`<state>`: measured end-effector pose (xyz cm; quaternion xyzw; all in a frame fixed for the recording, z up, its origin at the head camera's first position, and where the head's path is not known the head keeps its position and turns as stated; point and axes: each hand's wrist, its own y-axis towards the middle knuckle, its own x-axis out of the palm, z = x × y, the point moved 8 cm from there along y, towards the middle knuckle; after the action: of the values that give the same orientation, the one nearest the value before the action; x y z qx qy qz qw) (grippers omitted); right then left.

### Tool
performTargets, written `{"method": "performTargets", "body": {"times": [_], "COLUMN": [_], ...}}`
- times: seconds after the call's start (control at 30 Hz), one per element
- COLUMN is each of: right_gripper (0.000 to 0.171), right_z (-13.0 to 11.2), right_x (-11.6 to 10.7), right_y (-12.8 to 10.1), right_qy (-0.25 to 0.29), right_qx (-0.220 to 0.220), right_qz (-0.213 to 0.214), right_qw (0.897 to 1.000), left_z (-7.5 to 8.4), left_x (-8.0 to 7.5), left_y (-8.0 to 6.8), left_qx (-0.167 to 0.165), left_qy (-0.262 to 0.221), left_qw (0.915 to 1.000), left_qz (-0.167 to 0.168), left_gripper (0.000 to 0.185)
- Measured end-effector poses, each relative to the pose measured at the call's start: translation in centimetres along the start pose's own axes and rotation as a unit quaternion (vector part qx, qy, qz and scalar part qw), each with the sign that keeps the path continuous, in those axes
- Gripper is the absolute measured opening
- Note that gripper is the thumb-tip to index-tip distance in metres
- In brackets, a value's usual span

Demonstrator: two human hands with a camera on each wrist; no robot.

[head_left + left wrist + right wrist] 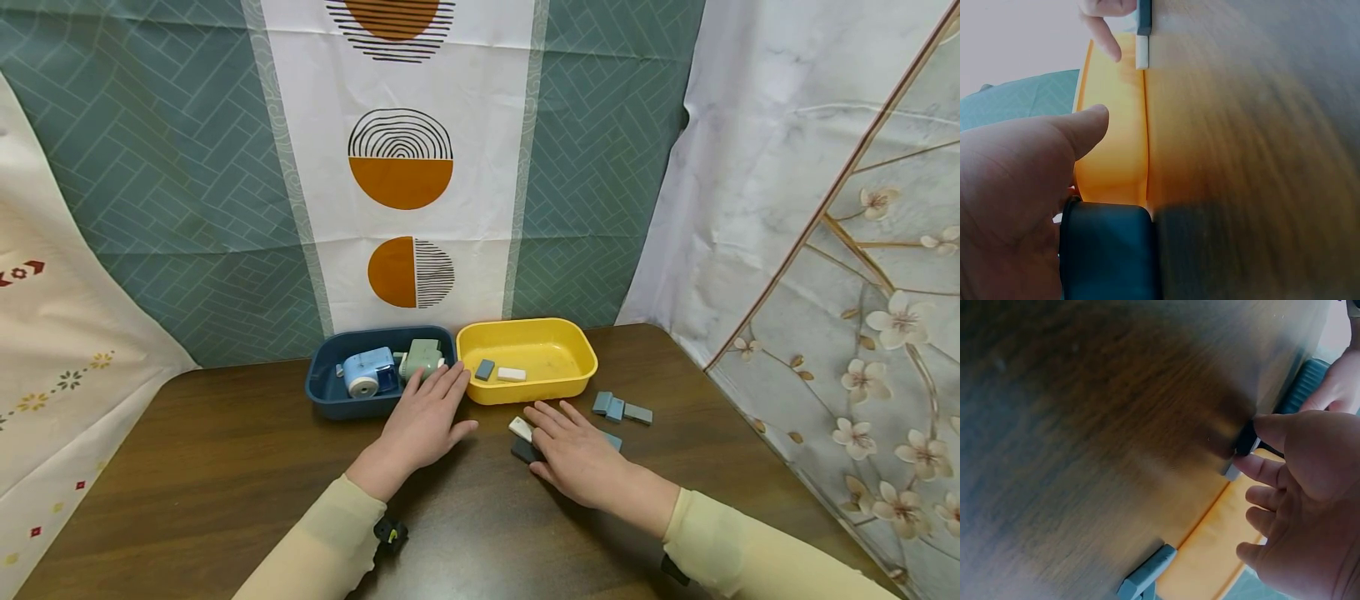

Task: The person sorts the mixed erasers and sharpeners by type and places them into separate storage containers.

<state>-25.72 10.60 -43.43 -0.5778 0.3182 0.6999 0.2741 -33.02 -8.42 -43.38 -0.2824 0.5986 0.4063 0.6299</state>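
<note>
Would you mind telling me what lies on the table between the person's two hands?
Only bare brown wooden table lies between the left hand and right hand, as the head view shows.

staged recording set: patterned backdrop cloths (397, 167), wooden table (225, 467)

Person, two bare hands, entering from the lower edge of the head view. Left hand (423, 421): showing no rings. Right hand (577, 454): likewise wearing nothing. Both forearms are wearing long, close-fitting, pale cream-yellow sleeves (330, 542) ending at the wrists. A small black wrist-mounted device (391, 533) is showing beneath the left cuff; a black strap edge (672, 570) is showing beneath the right cuff.
</note>
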Motion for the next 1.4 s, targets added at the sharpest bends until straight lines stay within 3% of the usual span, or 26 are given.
{"method": "performTargets", "body": {"times": [0.77,1.03,1.4], "right_gripper": [0.037,0.028,0.028], "right_z": [-0.2,0.0,0.6], "right_x": [-1.8,-2.7,-3.8], "right_y": [-0.6,-0.6,-0.5], "right_qy": [-0.011,-0.02,-0.014], "right_qx": [-0.016,-0.023,-0.015], "right_qz": [0.033,0.065,0.084], "right_qw": [0.999,0.997,0.996], "left_z": [0.0,-0.1,-0.1], "left_x": [0.0,0.1,0.1], "left_y": [0.0,0.0,0.0], "left_qx": [-0.001,-0.001,0.003], "left_qy": [0.003,0.001,0.0], "left_qw": [1.0,1.0,1.0], "left_qz": [-0.001,0.001,0.004], "left_gripper": [0.085,0.085,0.084]}}
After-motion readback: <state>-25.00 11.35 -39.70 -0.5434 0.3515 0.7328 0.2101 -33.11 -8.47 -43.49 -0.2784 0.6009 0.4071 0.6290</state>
